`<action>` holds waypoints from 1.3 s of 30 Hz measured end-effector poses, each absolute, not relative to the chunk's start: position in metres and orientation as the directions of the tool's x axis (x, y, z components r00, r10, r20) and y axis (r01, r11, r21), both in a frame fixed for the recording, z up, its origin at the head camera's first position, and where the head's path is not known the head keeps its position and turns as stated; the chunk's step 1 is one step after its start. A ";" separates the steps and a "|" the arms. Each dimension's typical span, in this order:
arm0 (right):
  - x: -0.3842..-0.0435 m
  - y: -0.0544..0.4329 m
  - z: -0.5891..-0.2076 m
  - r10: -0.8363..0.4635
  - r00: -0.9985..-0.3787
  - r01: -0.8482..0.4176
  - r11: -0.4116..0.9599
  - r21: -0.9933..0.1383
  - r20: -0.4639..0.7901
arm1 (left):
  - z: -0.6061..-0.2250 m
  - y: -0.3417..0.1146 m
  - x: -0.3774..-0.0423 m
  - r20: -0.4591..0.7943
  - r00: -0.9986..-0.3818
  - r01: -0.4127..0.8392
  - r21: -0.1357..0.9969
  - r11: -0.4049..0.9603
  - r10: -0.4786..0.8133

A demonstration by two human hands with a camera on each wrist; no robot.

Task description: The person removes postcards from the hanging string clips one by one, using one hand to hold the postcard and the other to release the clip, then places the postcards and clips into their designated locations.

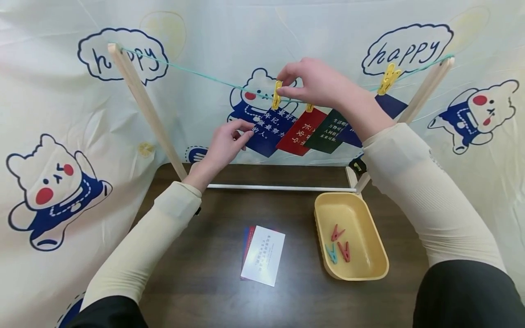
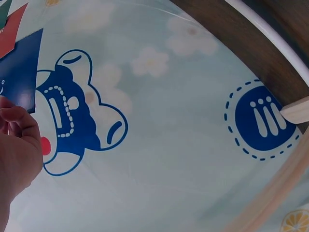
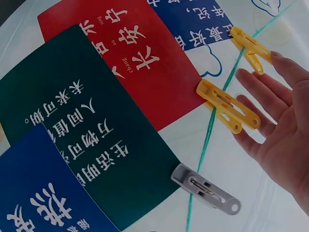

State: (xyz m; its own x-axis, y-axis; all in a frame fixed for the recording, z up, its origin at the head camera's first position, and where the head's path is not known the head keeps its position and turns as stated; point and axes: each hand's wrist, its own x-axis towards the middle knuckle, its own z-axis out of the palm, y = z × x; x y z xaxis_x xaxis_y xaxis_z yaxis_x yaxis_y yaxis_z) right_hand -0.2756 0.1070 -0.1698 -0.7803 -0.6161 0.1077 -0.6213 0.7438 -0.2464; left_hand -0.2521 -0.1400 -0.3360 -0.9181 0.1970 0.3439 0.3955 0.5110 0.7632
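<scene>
A dark blue card (image 1: 269, 132) with white writing hangs from a teal string (image 1: 205, 76) by a yellow clothespin (image 1: 276, 94). My left hand (image 1: 227, 143) pinches this card's left corner between thumb and fingers; in the left wrist view the hand (image 2: 19, 150) is partly cut off. My right hand (image 1: 316, 82) holds the clothespin's upper end, thumb against it in the right wrist view. To its right hang a red card (image 3: 130, 63) on another yellow clothespin (image 3: 227, 106), a green card (image 3: 91, 121) on a grey clothespin (image 3: 205, 188), and another blue card (image 3: 43, 193).
Wooden posts (image 1: 143, 105) hold the string above a white crossbar (image 1: 279, 187). Stacked cards (image 1: 264, 255) lie on the dark table (image 1: 197, 273). A yellow basket (image 1: 373, 237) holds red and blue clothespins (image 1: 344, 251). Another yellow clothespin (image 1: 388, 79) grips a blue card at right.
</scene>
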 end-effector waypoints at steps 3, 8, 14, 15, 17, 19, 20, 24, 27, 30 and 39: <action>-0.279 0.107 -0.169 -0.612 -0.784 -0.613 0.736 -0.288 0.106 | -0.334 -0.140 -0.252 0.339 -0.921 0.390 0.771 0.503 0.194; -0.280 0.109 -0.169 -0.592 -0.799 -0.586 0.727 -0.358 0.106 | -0.332 -0.141 -0.250 0.335 -0.924 0.383 0.784 0.489 0.186; -0.280 0.113 -0.173 -0.612 -0.781 -0.612 0.711 -0.345 0.123 | -0.332 -0.143 -0.249 0.339 -0.922 0.386 0.788 0.480 0.186; -0.280 0.113 -0.173 -0.619 -0.775 -0.621 0.707 -0.338 0.128 | -0.332 -0.144 -0.249 0.342 -0.921 0.388 0.788 0.478 0.185; -0.280 0.114 -0.174 -0.630 -0.764 -0.636 0.699 -0.328 0.140 | -0.332 -0.145 -0.249 0.353 -0.917 0.397 0.782 0.480 0.184; -0.280 0.114 -0.174 -0.637 -0.756 -0.647 0.690 -0.324 0.153 | -0.332 -0.146 -0.249 0.365 -0.912 0.408 0.776 0.481 0.186; -0.280 0.114 -0.175 -0.638 -0.753 -0.651 0.686 -0.324 0.161 | -0.333 -0.146 -0.249 0.369 -0.910 0.413 0.773 0.482 0.188; -0.279 0.115 -0.175 -0.629 -0.755 -0.652 0.687 -0.321 0.187 | -0.333 -0.148 -0.248 0.375 -0.907 0.421 0.767 0.484 0.195; -0.278 0.115 -0.174 -0.621 -0.754 -0.655 0.687 -0.316 0.213 | -0.334 -0.149 -0.247 0.371 -0.909 0.417 0.770 0.483 0.193; -0.277 0.115 -0.173 -0.618 -0.748 -0.664 0.683 -0.305 0.242 | -0.334 -0.150 -0.247 0.368 -0.911 0.411 0.773 0.483 0.187; -0.276 0.114 -0.169 -0.614 -0.719 -0.694 0.658 -0.292 0.325 | -0.334 -0.152 -0.242 0.375 -0.908 0.417 0.762 0.496 0.187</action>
State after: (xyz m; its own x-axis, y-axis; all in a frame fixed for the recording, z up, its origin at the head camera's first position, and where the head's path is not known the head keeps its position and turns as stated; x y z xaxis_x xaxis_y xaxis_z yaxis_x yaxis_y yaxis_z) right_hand -0.2760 0.1145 -0.1689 -0.7192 -0.6142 0.3248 -0.6939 0.6582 -0.2919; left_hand -0.2425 -0.1522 -0.3342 -0.9080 0.1869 0.3749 0.4166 0.4957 0.7620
